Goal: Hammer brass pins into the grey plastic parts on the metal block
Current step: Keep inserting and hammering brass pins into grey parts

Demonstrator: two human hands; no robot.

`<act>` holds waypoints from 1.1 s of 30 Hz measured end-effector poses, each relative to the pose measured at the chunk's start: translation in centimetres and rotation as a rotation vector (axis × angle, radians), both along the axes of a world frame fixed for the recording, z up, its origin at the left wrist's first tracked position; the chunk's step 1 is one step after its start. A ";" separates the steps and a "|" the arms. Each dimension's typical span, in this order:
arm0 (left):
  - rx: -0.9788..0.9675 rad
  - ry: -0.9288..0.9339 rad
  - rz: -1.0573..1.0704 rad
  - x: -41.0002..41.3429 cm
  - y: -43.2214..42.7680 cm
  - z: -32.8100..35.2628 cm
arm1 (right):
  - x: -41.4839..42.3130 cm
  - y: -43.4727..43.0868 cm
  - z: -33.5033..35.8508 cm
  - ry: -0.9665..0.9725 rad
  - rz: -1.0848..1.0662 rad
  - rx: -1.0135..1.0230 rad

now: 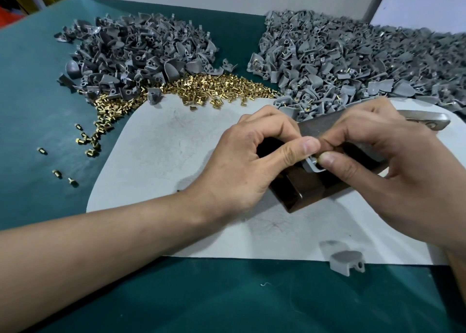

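A dark metal block [310, 191] lies on a white mat [161, 156] in front of me. On top of it sits a grey plastic part [310, 166], mostly hidden under my fingers. My left hand [247, 163] pinches that part between thumb and curled fingers. My right hand [378, 161] pinches a brass pin [315, 159] at the part's hole, thumb and forefinger around it. A metal hammer [428, 120] lies behind my right hand, only its end showing.
A heap of bare grey parts [136, 55] lies at the back left, a larger heap with pins fitted [353, 62] at the back right. Loose brass pins [201, 88] spread between them and down the left. One grey part [346, 262] rests at the mat's near edge.
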State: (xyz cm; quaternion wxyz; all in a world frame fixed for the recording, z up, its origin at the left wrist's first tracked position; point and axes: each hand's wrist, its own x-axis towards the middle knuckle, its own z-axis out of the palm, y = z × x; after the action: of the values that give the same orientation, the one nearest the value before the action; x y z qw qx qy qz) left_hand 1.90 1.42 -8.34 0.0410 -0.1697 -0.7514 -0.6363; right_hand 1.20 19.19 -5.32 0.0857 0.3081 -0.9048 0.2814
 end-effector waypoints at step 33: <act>-0.018 0.015 0.000 -0.2 0.0 -0.4 | 0.1 0.0 -0.1 -0.047 0.015 -0.063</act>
State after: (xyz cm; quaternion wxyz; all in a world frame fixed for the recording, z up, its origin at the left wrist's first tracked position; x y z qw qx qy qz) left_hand 1.69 1.44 -8.77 0.0451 -0.1749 -0.7569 -0.6281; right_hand 1.27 19.21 -5.39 0.0719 0.3054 -0.8948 0.3176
